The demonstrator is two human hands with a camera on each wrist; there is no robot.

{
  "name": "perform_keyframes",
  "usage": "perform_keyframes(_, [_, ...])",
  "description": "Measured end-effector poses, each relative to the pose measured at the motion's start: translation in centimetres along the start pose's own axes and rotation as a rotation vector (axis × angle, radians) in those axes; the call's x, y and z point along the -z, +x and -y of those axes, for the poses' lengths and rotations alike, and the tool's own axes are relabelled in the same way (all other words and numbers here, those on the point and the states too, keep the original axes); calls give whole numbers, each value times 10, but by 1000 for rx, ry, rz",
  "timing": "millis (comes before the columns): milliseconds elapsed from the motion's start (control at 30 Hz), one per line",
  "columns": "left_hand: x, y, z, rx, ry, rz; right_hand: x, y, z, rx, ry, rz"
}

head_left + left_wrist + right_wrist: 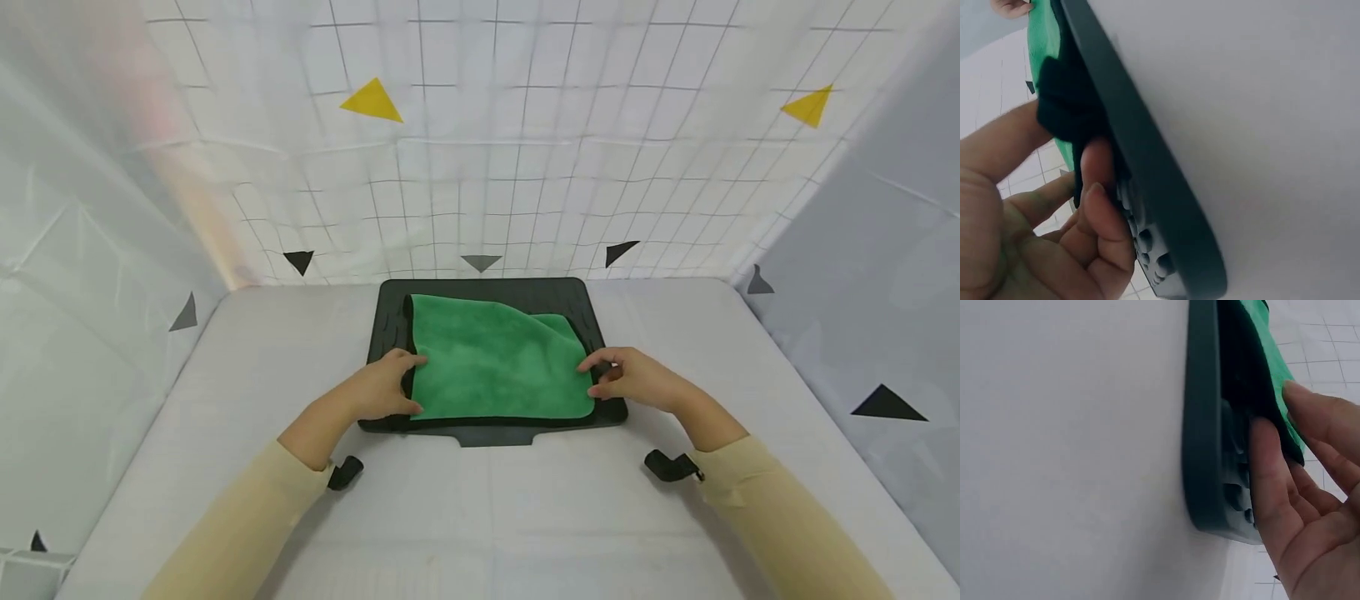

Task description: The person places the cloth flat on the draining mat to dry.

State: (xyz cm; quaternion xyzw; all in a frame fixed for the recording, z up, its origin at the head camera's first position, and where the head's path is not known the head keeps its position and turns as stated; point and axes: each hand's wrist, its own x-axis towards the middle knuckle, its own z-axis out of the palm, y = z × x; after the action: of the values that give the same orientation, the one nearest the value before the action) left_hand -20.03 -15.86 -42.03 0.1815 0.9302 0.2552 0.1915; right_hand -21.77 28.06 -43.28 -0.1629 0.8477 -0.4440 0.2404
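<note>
A green cloth with a black hem lies folded on a black tray in the middle of the table. My left hand is at the cloth's left edge; in the left wrist view my left hand pinches the dark hem of the cloth just above the tray's rim. At the right edge is my right hand. The right wrist view shows my right hand with its thumb under the cloth and a finger on top, beside the tray.
The tray stands on a pale grey table that is walled by white gridded sheets with yellow and black triangle marks. A grey wall closes the right side. Small black wrist mounts sit at both cuffs.
</note>
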Motion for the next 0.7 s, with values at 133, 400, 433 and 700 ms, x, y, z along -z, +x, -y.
perform_keyframes(133, [-3,-2,-1,2,57,2,-2,0,2,0,-40,8])
perform_keyframes(400, [-2,-5,-1,-18,86,4,0,1,7,34,-122,54])
perform_keyframes(433, [-1,-5,-1,-26,74,8,2,1,8,33,-118,57])
perform_keyframes(700, [17,5,7,-74,-60,-17,27,4,11,25,-10,-5])
